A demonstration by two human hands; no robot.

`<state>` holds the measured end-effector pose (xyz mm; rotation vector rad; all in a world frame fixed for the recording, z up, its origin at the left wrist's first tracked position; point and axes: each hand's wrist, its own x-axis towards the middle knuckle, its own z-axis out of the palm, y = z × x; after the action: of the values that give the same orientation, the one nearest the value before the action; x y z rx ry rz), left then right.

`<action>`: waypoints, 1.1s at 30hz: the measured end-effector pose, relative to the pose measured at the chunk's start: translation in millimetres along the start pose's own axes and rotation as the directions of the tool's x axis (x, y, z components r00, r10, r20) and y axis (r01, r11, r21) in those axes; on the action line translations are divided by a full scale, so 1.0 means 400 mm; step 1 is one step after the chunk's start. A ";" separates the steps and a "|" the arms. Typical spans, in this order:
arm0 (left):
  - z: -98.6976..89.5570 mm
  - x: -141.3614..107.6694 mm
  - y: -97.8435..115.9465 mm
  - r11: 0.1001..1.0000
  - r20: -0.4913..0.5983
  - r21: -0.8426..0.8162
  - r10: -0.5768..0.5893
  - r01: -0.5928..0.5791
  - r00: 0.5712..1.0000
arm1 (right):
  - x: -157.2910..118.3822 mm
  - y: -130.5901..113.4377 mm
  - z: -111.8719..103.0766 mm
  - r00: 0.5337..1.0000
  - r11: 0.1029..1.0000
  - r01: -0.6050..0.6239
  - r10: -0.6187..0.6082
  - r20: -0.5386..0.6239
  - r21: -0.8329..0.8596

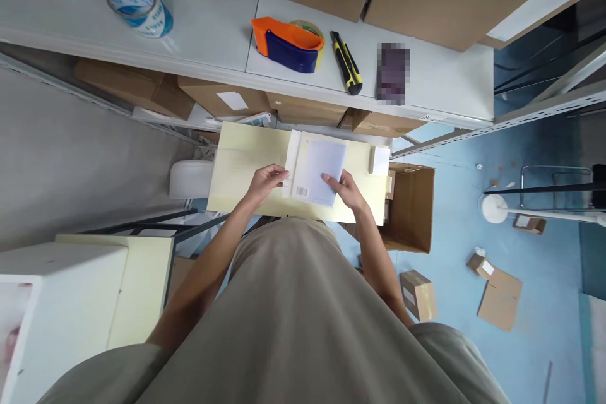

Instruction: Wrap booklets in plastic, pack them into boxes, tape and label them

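A flat clear plastic bag (318, 161) with a pale bluish sheet-like content and a barcode at its lower left is held over the pale yellow tabletop (250, 145). My left hand (267, 183) pinches the whitish flap along the bag's left edge. On the opposite side, my right hand (348, 189) grips the right edge, its thumb lying on top and its other fingers partly hidden underneath. A small white box (379, 160) sits at the tabletop's right end, just beyond my right hand.
Above the tabletop, a grey shelf (203, 31) carries a tape roll (154, 17), an orange and blue tape dispenser (288, 44), a yellow-black box cutter (346, 63) and a blurred-out object (392, 74). An open carton (411, 205) stands at the right. More cartons (419, 295) lie on the blue floor.
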<state>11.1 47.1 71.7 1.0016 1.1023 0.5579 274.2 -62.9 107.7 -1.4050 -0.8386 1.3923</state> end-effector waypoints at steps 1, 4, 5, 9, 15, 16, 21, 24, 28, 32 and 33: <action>0.001 -0.006 0.018 0.999 -0.006 0.041 0.030 -0.029 1.000 | -0.001 -0.005 0.006 1.000 1.000 0.004 -0.004 -0.010 -0.004; 0.002 -0.018 0.051 0.985 0.053 0.123 0.117 -0.123 0.992 | 0.003 -0.010 0.034 0.999 1.000 0.004 -0.004 -0.036 -0.016; 0.000 -0.020 0.057 0.981 0.081 0.126 0.140 -0.149 0.987 | 0.004 -0.011 0.044 0.999 1.000 0.003 -0.004 -0.041 -0.021; -0.027 -0.024 0.060 0.982 0.088 0.046 0.179 -0.183 0.980 | 0.013 -0.023 0.092 0.999 0.999 0.005 -0.007 -0.031 -0.037; -0.134 -0.003 0.042 0.993 0.100 0.046 0.101 -0.106 0.990 | 0.057 -0.039 0.198 0.998 0.998 0.006 -0.001 0.068 -0.069; -0.158 0.000 0.040 0.991 0.091 0.059 0.112 -0.117 0.990 | 0.070 -0.036 0.221 0.997 0.997 0.002 0.004 0.079 -0.071; -0.292 0.017 0.023 0.999 0.038 0.033 0.038 -0.039 0.999 | 0.167 0.025 0.350 0.999 0.991 -0.041 0.044 0.020 -0.126; -0.379 0.048 -0.003 1.000 -0.031 0.010 -0.025 0.025 0.999 | 0.248 0.088 0.430 0.992 0.970 -0.127 0.119 -0.051 -0.209; -0.486 0.101 -0.032 0.996 -0.196 0.080 -0.014 0.030 0.981 | 0.342 0.140 0.554 0.970 0.919 -0.169 0.091 -0.226 -0.356; -0.542 0.113 -0.011 0.946 -0.353 0.323 0.111 0.010 0.929 | 0.393 0.122 0.704 0.986 0.928 0.017 -0.078 -0.149 -0.372; -0.545 0.108 -0.001 0.929 -0.372 0.370 0.144 0.004 0.917 | 0.401 0.113 0.742 0.990 0.937 0.029 -0.075 -0.119 -0.348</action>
<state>-172.4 164.4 28.0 1.2910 1.5744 0.6460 -5.7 120.0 43.3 -1.7076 -1.0629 1.1341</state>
